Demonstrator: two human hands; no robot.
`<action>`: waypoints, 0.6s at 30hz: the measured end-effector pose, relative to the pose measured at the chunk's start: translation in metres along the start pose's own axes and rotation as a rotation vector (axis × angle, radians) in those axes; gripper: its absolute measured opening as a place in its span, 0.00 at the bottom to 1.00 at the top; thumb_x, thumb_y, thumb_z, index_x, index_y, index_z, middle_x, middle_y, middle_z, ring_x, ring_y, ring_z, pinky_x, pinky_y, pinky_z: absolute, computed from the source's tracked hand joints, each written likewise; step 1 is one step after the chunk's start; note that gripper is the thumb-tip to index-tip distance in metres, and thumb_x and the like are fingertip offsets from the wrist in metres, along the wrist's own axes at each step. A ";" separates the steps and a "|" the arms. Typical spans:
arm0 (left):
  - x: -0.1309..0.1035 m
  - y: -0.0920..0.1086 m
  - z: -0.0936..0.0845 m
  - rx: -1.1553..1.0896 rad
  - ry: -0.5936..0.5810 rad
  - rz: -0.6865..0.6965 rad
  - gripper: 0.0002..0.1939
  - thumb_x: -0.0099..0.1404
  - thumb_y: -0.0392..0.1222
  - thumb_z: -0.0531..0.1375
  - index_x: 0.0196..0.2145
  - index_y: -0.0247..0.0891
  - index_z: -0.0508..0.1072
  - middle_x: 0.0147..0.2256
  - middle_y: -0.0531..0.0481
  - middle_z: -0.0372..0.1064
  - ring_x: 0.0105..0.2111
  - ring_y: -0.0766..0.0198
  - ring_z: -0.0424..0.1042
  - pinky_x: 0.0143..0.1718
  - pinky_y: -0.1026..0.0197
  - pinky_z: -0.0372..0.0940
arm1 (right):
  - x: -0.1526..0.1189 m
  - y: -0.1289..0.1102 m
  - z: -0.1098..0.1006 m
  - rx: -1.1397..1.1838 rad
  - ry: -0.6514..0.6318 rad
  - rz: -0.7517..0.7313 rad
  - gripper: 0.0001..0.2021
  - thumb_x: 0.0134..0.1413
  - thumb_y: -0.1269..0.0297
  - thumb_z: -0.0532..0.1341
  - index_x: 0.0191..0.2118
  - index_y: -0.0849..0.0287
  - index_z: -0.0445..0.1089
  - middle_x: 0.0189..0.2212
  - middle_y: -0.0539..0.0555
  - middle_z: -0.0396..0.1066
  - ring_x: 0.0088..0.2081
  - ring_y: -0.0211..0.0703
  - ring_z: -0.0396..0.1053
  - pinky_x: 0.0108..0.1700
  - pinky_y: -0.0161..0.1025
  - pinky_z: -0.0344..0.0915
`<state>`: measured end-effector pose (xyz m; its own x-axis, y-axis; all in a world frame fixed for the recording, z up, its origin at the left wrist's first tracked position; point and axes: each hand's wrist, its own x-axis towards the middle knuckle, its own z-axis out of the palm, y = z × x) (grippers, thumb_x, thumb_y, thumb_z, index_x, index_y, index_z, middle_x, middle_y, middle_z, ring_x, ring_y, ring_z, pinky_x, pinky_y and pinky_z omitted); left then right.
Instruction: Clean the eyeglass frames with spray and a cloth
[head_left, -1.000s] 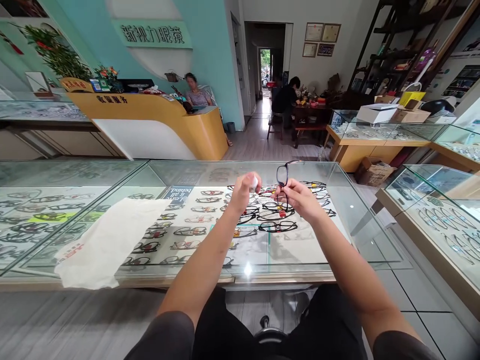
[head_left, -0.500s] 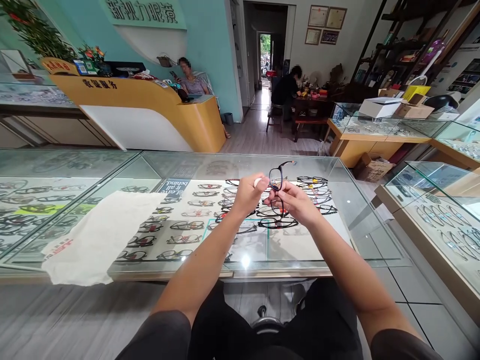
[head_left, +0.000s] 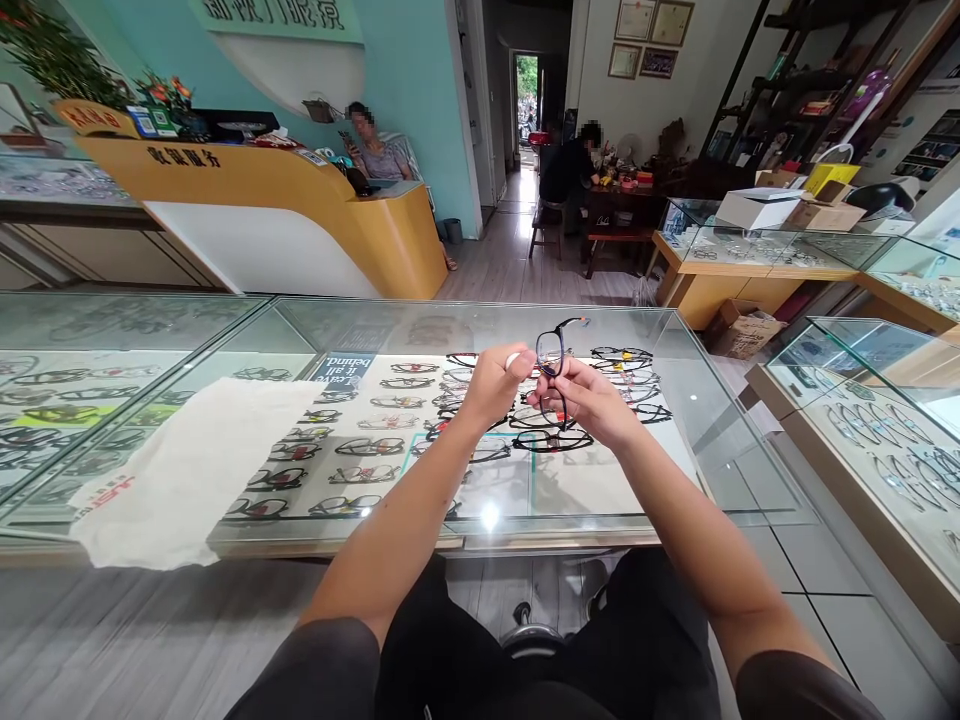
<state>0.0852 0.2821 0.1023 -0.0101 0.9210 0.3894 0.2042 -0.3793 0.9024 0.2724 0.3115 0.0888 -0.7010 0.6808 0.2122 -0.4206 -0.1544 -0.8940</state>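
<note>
A pair of dark-rimmed eyeglasses (head_left: 550,352) is held up over the glass counter, tilted so one lens sits above the other and a temple points up and right. My right hand (head_left: 595,398) pinches the frame around its middle, thumb and fingers closed. Close by on the left, my left hand (head_left: 495,383) is closed, its thumb near the upper rim. A small white thing (head_left: 512,360) shows at its fingers, too little visible to name. Beneath both hands, rows of eyeglasses (head_left: 553,441) lie inside the glass display case (head_left: 611,325).
A white cloth (head_left: 187,465) lies on the counter at left, hanging over the front edge. Another glass case (head_left: 885,400) stands at right. Beyond are a curved yellow desk (head_left: 397,235) with a seated person, and another person sitting at a table.
The view has shifted slightly. Both hands keep hold in nearly the same pose, and the eyeglasses stay at almost the same tilt.
</note>
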 end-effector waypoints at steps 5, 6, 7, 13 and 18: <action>-0.001 -0.004 0.000 0.029 0.052 0.026 0.31 0.68 0.72 0.57 0.24 0.41 0.65 0.21 0.52 0.64 0.23 0.65 0.61 0.27 0.59 0.58 | 0.000 0.001 -0.001 0.017 -0.013 -0.008 0.19 0.59 0.49 0.77 0.36 0.55 0.71 0.38 0.52 0.79 0.40 0.45 0.82 0.50 0.46 0.78; -0.001 -0.005 0.000 0.048 0.059 0.028 0.32 0.68 0.72 0.57 0.24 0.41 0.65 0.21 0.52 0.63 0.24 0.64 0.60 0.28 0.59 0.57 | 0.000 0.000 -0.002 0.027 -0.009 -0.010 0.19 0.59 0.49 0.77 0.37 0.55 0.71 0.38 0.52 0.79 0.40 0.46 0.82 0.50 0.46 0.79; -0.001 -0.006 0.000 0.071 0.064 0.027 0.32 0.68 0.72 0.57 0.23 0.41 0.65 0.22 0.52 0.62 0.24 0.64 0.60 0.29 0.58 0.55 | 0.000 0.000 -0.003 0.037 -0.001 -0.013 0.19 0.59 0.50 0.77 0.37 0.55 0.71 0.38 0.52 0.79 0.40 0.46 0.83 0.50 0.47 0.79; -0.001 -0.007 0.002 0.218 0.054 -0.005 0.33 0.66 0.73 0.57 0.23 0.41 0.63 0.22 0.53 0.56 0.26 0.64 0.53 0.30 0.57 0.49 | 0.001 -0.009 -0.016 0.094 0.112 -0.092 0.18 0.58 0.51 0.77 0.39 0.54 0.72 0.39 0.51 0.79 0.44 0.47 0.83 0.55 0.48 0.81; -0.004 -0.005 0.007 0.317 -0.004 0.026 0.30 0.65 0.70 0.58 0.23 0.41 0.64 0.21 0.54 0.56 0.25 0.64 0.56 0.30 0.57 0.49 | 0.000 -0.016 -0.021 0.079 0.173 -0.124 0.17 0.60 0.50 0.76 0.40 0.53 0.72 0.42 0.52 0.79 0.49 0.48 0.82 0.58 0.50 0.81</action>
<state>0.0910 0.2814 0.0951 0.0026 0.9119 0.4104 0.4992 -0.3568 0.7896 0.2910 0.3292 0.0946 -0.5347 0.8097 0.2418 -0.5462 -0.1128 -0.8300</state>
